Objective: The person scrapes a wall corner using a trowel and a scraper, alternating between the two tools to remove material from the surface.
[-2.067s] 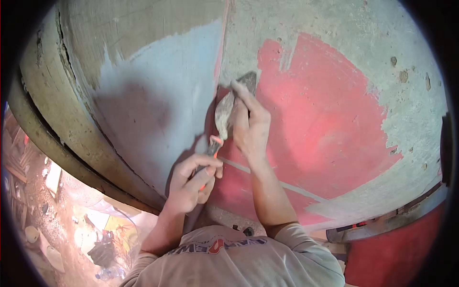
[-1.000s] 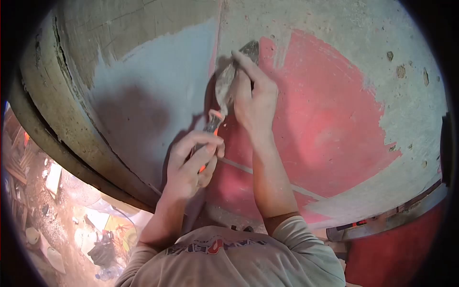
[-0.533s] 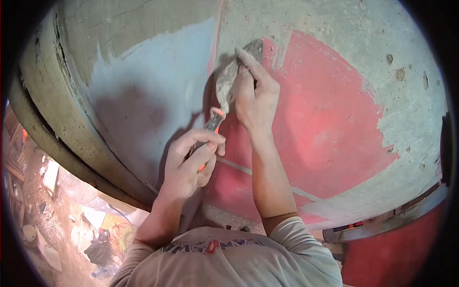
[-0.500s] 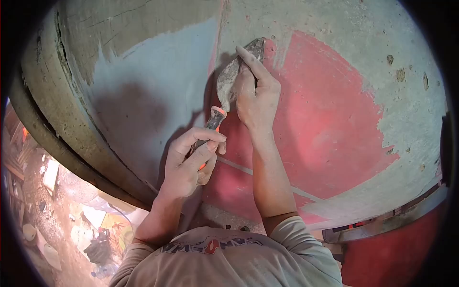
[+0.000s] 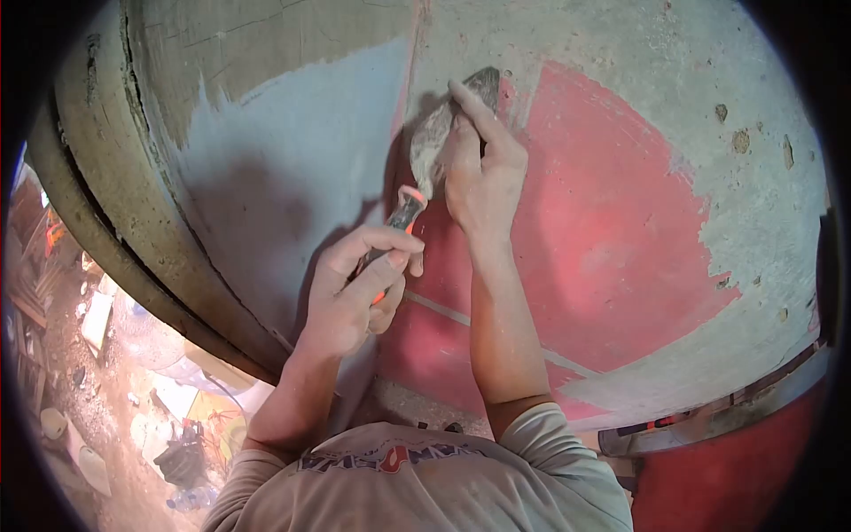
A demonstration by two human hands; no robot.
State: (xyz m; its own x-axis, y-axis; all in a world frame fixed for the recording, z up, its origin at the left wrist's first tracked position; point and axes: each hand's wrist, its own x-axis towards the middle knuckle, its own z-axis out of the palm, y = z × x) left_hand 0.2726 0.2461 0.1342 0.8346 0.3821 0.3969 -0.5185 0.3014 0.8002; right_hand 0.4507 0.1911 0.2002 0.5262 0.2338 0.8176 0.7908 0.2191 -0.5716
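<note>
My left hand (image 5: 359,284) is wrapped round the black and orange handle of a trowel (image 5: 432,146), whose grey, smeared blade points up and to the right. My right hand (image 5: 483,168) touches the blade, its index finger stretched along it near the tip and the other fingers curled at its right edge. Behind both hands rises a curved wall with a red painted patch (image 5: 612,230) on the right and a pale blue-grey patch (image 5: 292,115) on the left. What lies under the blade is hidden.
A curved, cracked ledge (image 5: 133,222) runs down the left side. Below it, the littered floor (image 5: 89,390) holds a black bag (image 5: 182,457), a plastic bottle (image 5: 192,498) and debris. A metal-edged rim (image 5: 709,430) with a red surface lies at lower right.
The view has shifted slightly. Both hands and the trowel appear a little further right, and the blade stands slightly more upright. The grip on the handle is the same.
</note>
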